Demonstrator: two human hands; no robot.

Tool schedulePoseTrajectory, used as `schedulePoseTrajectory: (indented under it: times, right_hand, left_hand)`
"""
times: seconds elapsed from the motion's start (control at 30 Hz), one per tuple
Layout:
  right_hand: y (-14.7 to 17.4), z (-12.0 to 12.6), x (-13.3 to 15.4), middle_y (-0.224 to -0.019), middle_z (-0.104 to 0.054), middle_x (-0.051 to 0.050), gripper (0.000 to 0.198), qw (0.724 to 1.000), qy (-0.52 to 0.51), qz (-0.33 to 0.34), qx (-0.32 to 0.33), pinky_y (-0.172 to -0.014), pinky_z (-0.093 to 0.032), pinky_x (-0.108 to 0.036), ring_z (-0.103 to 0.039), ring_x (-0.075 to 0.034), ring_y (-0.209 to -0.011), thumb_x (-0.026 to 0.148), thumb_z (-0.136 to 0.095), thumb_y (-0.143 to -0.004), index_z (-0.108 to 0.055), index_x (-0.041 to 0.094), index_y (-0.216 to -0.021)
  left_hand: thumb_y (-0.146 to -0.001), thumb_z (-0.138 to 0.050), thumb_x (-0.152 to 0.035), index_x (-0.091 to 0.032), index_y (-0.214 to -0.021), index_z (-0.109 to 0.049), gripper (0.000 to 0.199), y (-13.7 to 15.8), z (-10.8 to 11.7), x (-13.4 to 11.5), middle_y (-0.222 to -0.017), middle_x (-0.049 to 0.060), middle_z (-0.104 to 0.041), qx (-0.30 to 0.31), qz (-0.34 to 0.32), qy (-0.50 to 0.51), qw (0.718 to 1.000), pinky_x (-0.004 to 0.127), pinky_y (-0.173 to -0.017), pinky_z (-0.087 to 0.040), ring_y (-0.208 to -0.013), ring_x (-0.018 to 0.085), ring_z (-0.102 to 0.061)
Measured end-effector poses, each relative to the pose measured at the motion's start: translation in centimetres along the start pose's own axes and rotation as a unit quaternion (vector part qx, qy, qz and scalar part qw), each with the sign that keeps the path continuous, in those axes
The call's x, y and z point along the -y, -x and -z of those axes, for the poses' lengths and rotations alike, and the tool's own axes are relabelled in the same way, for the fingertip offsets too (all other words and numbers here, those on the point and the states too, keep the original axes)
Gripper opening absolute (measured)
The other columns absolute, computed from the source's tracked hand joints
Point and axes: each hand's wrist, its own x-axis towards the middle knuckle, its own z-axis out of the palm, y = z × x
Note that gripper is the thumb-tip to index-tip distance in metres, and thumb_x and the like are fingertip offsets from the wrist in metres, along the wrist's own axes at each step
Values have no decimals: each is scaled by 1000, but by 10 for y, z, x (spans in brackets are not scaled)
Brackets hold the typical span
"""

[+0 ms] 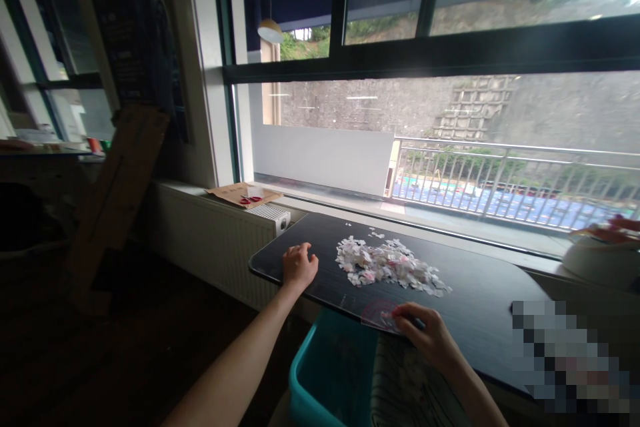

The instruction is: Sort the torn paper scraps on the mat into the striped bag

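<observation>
My left hand (300,267) rests on the left part of the dark tabletop (480,287), its fingers loosely bent and the thumb a little apart. Nothing shows in it. At the front edge, my right hand (423,328) pinches a see-through, pinkish plastic piece (380,315). This piece lies flat and reaches slightly past the edge; I cannot tell whether it is a bag or a sheet. Beyond both hands spreads a heap of small white paper scraps (387,261), a few tinted pink. Several loose scraps (375,233) lie behind the heap.
Below the table's front edge stands a teal plastic bin (299,373). Red-handled scissors (251,200) lie on brown paper (225,195) over the radiator (215,240). A white pot (595,257) sits on the sill at right. Cardboard (117,193) leans at left.
</observation>
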Motion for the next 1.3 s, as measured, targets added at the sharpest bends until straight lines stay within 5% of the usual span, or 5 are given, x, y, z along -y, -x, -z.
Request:
schedulePoseTrajectory:
  times: [0.13, 0.33, 0.53, 0.7, 1.3]
  right_hand:
    - [1, -2, -4, -80, -72, -6, 26, 1000, -16, -16, -17, -69, -48, -28, -65, -22, -76, 36, -55, -82, -71, 16, -81]
    - [-12, -3, -31, -76, -71, -7, 43, 982, -70, -102, -140, -61, -51, -30, -66, -21, -66, 48, -48, -82, -64, 14, -102]
    - [-20, 34, -50, -81, -73, -10, 43, 962, 134, -123, -202, -70, -49, -34, -68, -27, -78, 45, -45, -80, -67, 16, -103]
    - [-14, 39, -46, -89, -73, -10, 41, 955, 194, -118, -193, -71, -49, -32, -68, -26, -83, 42, -43, -81, -70, 18, -100]
    - [-9, 31, -28, -66, -68, -2, 25, 963, 133, -106, -210, -61, -43, -26, -62, -18, -61, 29, -46, -75, -69, 20, -80]
  left_hand:
    - [-80, -52, -21, -14, -105, -61, 28, 0, 1, 0, -96, 10, -67, 0, 1, 0, 1000, 39, -87, -41, -100, 27, -57]
    - [-78, -53, -20, -15, -104, -61, 27, 1, 0, -1, -96, 9, -68, -8, 3, -2, 1000, 39, -87, -41, -100, 26, -57]
    - [-78, -53, -20, -15, -103, -61, 27, 0, -1, 0, -96, 9, -67, -10, 2, 0, 1000, 38, -87, -41, -100, 26, -57]
    - [-79, -52, -21, -15, -103, -61, 26, 0, 0, 0, -95, 9, -68, -6, -3, -1, 1000, 39, -87, -41, -99, 27, -57]
    - [-77, -49, -28, -17, -99, -63, 28, -12, -4, 15, -91, 8, -68, 3, 16, 44, 999, 38, -85, -45, -98, 27, -59]
